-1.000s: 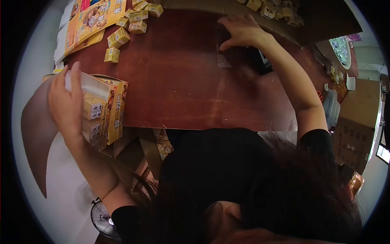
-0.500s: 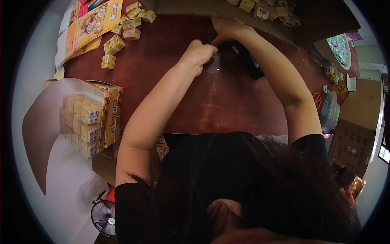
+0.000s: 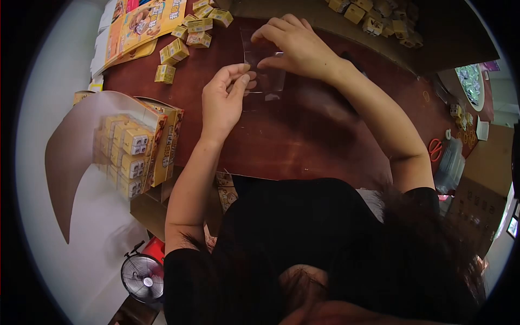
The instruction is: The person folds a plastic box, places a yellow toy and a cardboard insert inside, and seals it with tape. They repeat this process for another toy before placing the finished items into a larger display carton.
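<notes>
A sheet of clear plastic (image 3: 271, 81) stands out faintly against the red-brown table, its edges showing as thin bright lines. At the sheet's left edge, my left hand (image 3: 223, 103) is closed, with thumb and forefinger pinching it. My right hand (image 3: 303, 51) is over the sheet's upper right part, palm down, fingers bent but apart, with no object visible between them. Behind my right forearm, a black object (image 3: 355, 64) is mostly hidden. Up and to the left of my left hand, several small yellow boxes (image 3: 199, 39) lie in a loose heap.
Yellow printed card sheets (image 3: 154, 24) lie at the back left. A display box (image 3: 172, 138) packed with small boxes stands at the left. An open carton (image 3: 444, 38) with more small boxes is at the back right. Red-handled scissors (image 3: 435, 149) and clear bags (image 3: 450, 165) lie right.
My right hand has lifted away from the black object and opened over the clear sheet. My left hand has shifted left, now pinching the sheet's left edge. The whole view has shifted slightly.
</notes>
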{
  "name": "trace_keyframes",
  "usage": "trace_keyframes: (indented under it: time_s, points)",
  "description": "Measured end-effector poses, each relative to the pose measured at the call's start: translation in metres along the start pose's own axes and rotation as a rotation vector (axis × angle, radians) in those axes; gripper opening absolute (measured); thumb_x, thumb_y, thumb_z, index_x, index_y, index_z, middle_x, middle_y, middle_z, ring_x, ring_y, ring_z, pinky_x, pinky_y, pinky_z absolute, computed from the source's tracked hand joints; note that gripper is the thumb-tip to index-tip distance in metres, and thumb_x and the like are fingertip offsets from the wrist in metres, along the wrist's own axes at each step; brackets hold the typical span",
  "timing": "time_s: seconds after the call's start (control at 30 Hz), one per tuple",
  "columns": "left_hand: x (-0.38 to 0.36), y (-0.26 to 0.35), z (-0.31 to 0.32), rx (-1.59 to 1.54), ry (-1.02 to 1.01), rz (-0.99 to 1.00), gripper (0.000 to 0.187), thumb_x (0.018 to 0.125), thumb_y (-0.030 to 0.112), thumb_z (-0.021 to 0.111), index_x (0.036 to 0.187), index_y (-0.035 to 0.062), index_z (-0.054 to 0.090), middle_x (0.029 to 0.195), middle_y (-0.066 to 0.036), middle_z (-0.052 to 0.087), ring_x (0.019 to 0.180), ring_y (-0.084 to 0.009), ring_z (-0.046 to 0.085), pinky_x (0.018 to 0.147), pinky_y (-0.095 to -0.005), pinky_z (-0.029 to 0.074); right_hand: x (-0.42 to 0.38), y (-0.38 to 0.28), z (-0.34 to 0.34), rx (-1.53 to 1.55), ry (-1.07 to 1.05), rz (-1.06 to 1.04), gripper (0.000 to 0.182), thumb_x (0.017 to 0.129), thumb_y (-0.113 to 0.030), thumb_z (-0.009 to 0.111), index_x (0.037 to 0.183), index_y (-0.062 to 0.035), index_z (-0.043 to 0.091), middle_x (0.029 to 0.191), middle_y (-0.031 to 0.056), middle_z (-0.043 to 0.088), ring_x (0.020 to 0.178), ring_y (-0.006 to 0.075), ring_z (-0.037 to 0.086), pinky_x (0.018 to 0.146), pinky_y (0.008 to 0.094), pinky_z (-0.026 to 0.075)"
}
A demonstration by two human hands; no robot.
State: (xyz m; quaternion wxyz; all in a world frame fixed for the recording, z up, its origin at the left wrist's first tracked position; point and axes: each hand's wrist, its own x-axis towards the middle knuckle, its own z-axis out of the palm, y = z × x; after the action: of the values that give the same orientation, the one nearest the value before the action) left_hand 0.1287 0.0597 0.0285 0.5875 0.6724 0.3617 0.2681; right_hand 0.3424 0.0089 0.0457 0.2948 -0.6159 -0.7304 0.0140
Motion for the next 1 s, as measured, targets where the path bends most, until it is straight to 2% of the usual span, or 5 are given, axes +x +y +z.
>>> trace_keyframes:
  time_s: [0.17, 0.27, 0.5, 0.7, 1.0]
  points:
    - [-0.025, -0.002, -0.026, -0.058, 0.111, -0.011, 0.027, 0.101, 0.003, 0.055, 0.128, -0.0010, 0.058, 0.107, -0.010, 0.071, 0.090, -0.0141, 0.069, 0.075, -0.0243, 0.055, 0.009, -0.034, -0.002, -0.010, 0.052, -0.107, 0.063, 0.077, -0.038, 0.083, 0.129, -0.0111, 0.061, 0.121, 0.0080, 0.061, 0.117, 0.0274, 0.055, 0.101, 0.0430, 0.044]
    - [-0.034, -0.019, -0.041, -0.671, 0.089, -0.204, 0.030, 0.104, 0.014, 0.053, 0.132, 0.0025, 0.056, 0.103, -0.003, 0.067, 0.088, -0.0111, 0.062, 0.076, -0.0237, 0.051, 0.007, -0.038, -0.010, 0.672, 0.056, -0.069, 0.069, 0.082, -0.032, 0.082, 0.138, -0.0035, 0.052, 0.141, 0.0108, 0.053, 0.127, 0.0223, 0.052, 0.101, 0.0368, 0.045]
    - [-0.050, -0.006, -0.025, -1.381, -0.663, -0.317, 0.102, 0.080, 0.092, 0.039, 0.139, 0.0094, 0.051, 0.122, -0.009, 0.056, 0.100, -0.0263, 0.050, 0.082, -0.0399, 0.044, 0.003, -0.079, 0.003, 0.484, -0.039, -0.170, 0.063, 0.077, -0.022, 0.086, 0.131, -0.0046, 0.058, 0.130, 0.0107, 0.059, 0.118, 0.0256, 0.058, 0.099, 0.0381, 0.049]
    - [-0.059, -0.018, -0.030, -1.260, -0.647, -0.187, 0.096, 0.084, 0.072, 0.061, 0.147, 0.0031, 0.038, 0.137, -0.012, 0.049, 0.113, -0.0246, 0.052, 0.092, -0.0418, 0.046, -0.005, -0.099, -0.005, 0.458, 0.188, 0.060, 0.061, 0.074, -0.017, 0.088, 0.126, -0.0063, 0.060, 0.109, 0.0069, 0.064, 0.099, 0.0197, 0.064, 0.082, 0.0312, 0.054]
    - [-0.062, -0.006, -0.039, -0.795, -0.733, -0.206, 0.107, 0.077, 0.053, 0.081, 0.151, -0.0043, 0.030, 0.141, -0.018, 0.048, 0.124, -0.0244, 0.053, 0.106, -0.0414, 0.043, -0.005, -0.080, -0.041, 0.575, -0.299, 0.120, 0.010, 0.087, -0.009, 0.075, 0.094, -0.0057, 0.069, 0.087, 0.0022, 0.066, 0.086, 0.0122, 0.064, 0.072, 0.0276, 0.052]
